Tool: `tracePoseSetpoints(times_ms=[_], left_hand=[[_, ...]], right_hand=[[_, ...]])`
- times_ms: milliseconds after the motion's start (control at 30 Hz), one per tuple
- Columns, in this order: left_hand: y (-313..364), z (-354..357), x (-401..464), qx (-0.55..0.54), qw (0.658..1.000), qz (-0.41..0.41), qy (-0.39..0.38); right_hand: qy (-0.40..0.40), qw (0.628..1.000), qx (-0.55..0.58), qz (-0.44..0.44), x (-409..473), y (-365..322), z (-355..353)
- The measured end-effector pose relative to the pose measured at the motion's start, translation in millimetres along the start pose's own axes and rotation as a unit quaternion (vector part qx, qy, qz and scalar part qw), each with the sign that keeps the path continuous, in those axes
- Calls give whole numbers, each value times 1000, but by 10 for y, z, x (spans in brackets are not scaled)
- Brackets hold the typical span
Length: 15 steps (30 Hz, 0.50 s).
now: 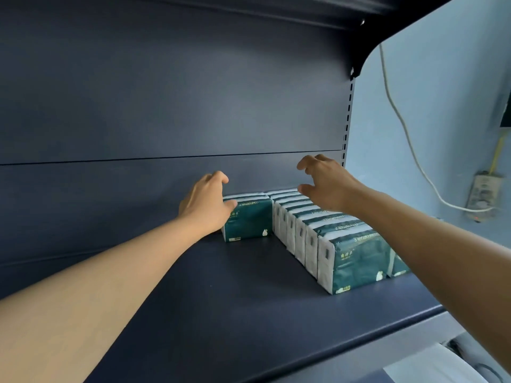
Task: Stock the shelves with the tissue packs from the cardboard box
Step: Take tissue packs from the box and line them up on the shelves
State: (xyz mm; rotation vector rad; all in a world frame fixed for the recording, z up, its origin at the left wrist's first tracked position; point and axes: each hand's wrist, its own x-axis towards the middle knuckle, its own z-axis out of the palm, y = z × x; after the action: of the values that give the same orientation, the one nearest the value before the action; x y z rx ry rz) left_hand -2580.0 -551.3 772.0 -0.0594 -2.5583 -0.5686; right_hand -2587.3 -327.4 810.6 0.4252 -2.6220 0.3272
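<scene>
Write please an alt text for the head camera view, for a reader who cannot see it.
A person's left hand holds a green tissue pack at the back of a dark blue shelf, while the right hand hovers, fingers spread, above a row of matching packs along the right side.

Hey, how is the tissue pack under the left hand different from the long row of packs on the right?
The lone tissue pack stands by itself at the back of the shelf; the row of tissue packs runs front to back, packs pressed side by side. The left hand holds the lone pack with the thumb on its front; the right hand hovers above the row, fingers spread, apparently not touching. Both are green-and-white, upright, same brand print.
</scene>
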Motion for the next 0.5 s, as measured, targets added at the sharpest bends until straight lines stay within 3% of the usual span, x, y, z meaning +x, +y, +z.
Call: tracePoseSetpoints(times_ms=[267,500], left_hand=[[304,-595,-787,-88,995,37,-19],[589,-528,-1903,-150,980,90,-96]], right_hand=[[39,998,-6,45,-994,-287,-493],[4,994,-27,106,-2279,-358,-524]])
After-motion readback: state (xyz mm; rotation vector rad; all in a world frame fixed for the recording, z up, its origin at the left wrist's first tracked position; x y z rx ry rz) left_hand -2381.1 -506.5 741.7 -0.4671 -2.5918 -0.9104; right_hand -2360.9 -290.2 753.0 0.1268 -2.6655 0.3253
